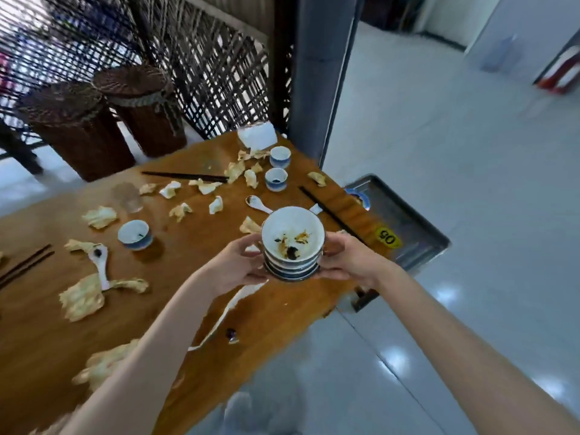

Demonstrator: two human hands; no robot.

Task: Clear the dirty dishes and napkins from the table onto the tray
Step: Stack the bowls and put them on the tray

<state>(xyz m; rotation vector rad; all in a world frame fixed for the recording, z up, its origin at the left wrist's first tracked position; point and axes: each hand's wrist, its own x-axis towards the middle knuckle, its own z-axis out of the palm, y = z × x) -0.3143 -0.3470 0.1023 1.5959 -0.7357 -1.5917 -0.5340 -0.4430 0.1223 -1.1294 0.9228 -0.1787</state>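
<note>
Restaurant: numbered table tag (388, 238), dirty cups, chopsticks, napkins on wood table (188, 296).

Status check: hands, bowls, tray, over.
Both hands, left hand and right hand, hold bowl stack above table. Tray right, nearly bare. Napkins, cups remain.

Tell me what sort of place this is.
Probably a restaurant dining area: a wooden table with a number tag, littered with crumpled napkins and chopsticks, beside a metal bussing tray.
</note>
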